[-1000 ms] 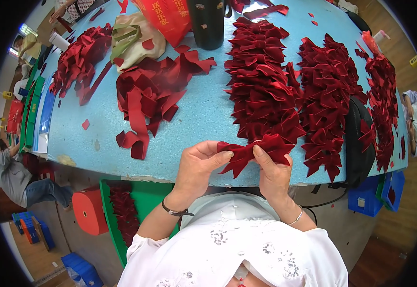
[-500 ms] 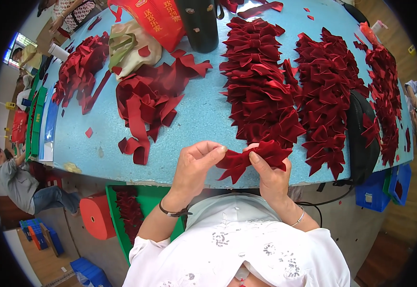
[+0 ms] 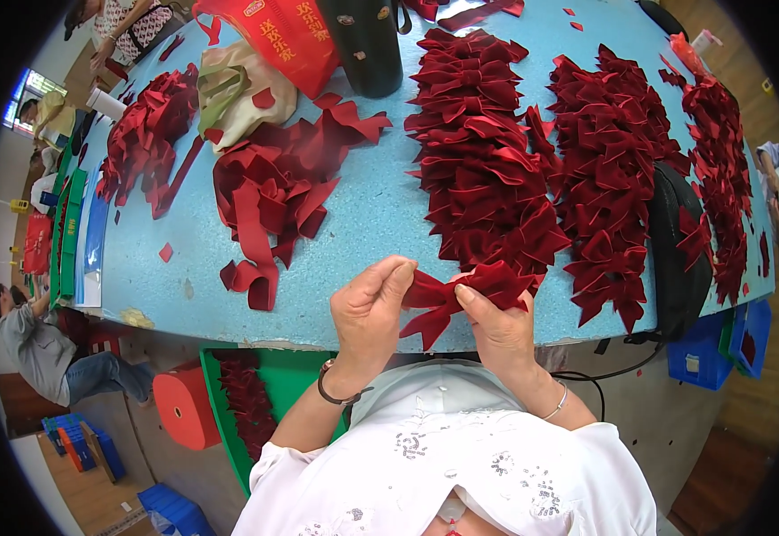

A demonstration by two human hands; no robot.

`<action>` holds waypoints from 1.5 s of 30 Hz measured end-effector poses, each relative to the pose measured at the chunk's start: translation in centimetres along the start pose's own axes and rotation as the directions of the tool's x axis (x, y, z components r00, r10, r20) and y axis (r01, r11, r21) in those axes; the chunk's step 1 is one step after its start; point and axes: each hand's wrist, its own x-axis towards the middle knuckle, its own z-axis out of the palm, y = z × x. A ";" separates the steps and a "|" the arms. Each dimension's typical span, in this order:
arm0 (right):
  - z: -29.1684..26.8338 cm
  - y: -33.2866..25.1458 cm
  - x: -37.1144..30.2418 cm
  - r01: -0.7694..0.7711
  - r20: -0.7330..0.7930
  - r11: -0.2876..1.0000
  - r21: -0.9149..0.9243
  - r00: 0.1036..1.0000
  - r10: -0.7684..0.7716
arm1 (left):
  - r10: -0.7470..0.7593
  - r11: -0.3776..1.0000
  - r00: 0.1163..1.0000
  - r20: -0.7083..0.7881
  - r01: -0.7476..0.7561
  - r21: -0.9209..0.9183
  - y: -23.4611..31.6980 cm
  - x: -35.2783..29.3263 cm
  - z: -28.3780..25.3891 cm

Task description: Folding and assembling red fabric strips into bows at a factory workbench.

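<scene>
1. The light-blue table (image 3: pixel 371 223) bore rows of dark red bows (image 3: pixel 479 170).
2. Red ribbon (image 3: pixel 273 179) lay heaped toward the left.
3. Farther back stood a dark bottle (image 3: pixel 365 46), a red bag (image 3: pixel 278 43) and a cream bag (image 3: pixel 251 105).

My white blouse (image 3: pixel 479 447) with silvery patterns (image 3: pixel 412 445)
I wear a dark band (image 3: pixel 321 386) on my left wrist, a thin silvery bangle (image 3: pixel 562 401) on my right, a pale pendant (image 3: pixel 451 511) at my neckline.

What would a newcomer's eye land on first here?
Probably the dark red bows massed in rows across the middle and right of the blue table. Then the single bow held between the left hand and right hand at the table's near edge, and the bright red bag beside a dark tumbler toward the far side.
</scene>
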 end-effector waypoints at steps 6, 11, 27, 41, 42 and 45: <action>0.7 -0.3 0.4 0.007 -0.060 0.967 0.255 0.998 0.008 | -0.191 0.909 0.980 0.048 0.195 -0.368 0.4 1.4 -0.9; 0.6 0.0 0.6 0.029 -0.053 0.935 0.353 0.999 -0.011 | -0.189 0.904 0.969 0.158 0.234 -0.358 0.4 0.2 -0.7; 1.6 0.5 0.3 0.052 -0.060 0.985 0.164 0.997 -0.043 | -0.214 0.897 0.976 0.047 0.215 -0.387 -0.5 0.1 1.0; 0.1 -0.4 0.8 0.344 -0.074 0.905 -0.250 0.925 -0.372 | 0.076 0.967 0.995 -0.064 -0.089 -0.239 -0.6 -0.3 0.9; 0.3 -0.4 0.7 0.354 -0.075 0.904 -0.239 0.922 -0.381 | 0.104 0.967 0.991 -0.081 -0.120 -0.227 -0.7 -0.4 0.9; 0.6 -0.3 0.5 0.372 -0.080 0.902 -0.219 0.914 -0.397 | 0.132 0.964 0.986 -0.103 -0.152 -0.218 -1.0 -0.6 1.1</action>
